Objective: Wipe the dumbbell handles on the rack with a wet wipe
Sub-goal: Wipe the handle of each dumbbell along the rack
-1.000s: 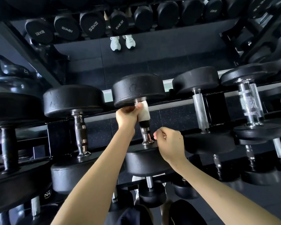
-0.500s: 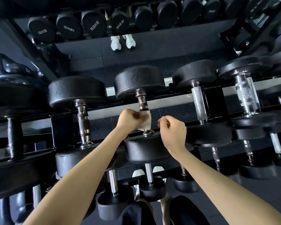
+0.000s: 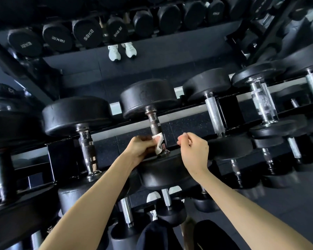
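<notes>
My left grip [image 3: 143, 147] clamps the wet wipe [image 3: 158, 144] round the six o'clock end of the centre dumbbell handle [image 3: 154, 123] on the rack [image 3: 107, 131]; my right grip [image 3: 193, 150], at three o'clock of it, is curled together on nothing. As I judge it, the bunched wipe could slip off the chrome collar, or snag on the knurling and tear, leaving the upper handle unwiped
</notes>
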The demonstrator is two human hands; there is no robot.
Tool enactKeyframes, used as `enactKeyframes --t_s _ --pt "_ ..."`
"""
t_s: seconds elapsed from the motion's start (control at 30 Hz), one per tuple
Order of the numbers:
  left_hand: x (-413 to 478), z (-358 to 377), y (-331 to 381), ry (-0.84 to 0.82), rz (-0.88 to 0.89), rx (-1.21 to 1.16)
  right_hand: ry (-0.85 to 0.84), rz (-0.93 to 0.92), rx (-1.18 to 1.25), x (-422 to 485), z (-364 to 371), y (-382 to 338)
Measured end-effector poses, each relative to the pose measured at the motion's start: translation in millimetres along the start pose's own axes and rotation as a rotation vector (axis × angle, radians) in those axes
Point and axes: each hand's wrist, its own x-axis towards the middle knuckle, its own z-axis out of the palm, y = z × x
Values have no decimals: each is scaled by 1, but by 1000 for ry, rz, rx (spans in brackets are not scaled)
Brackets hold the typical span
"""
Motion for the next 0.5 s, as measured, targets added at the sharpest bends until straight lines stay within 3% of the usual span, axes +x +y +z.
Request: enactKeyframes --t_s 0.2,0.4,0.47,0.5 --pt "2 4 -2 79 56 -43 6 0 -22 -1 -1 -2" --pt "-3 21 8 322 179 727 26 -47 -74 0 2 0" --pt "0 24 11 329 113 688 11 -29 -71 0 1 0" --pt "1 22 13 306 55 551 4 -23 -69 0 1 0"
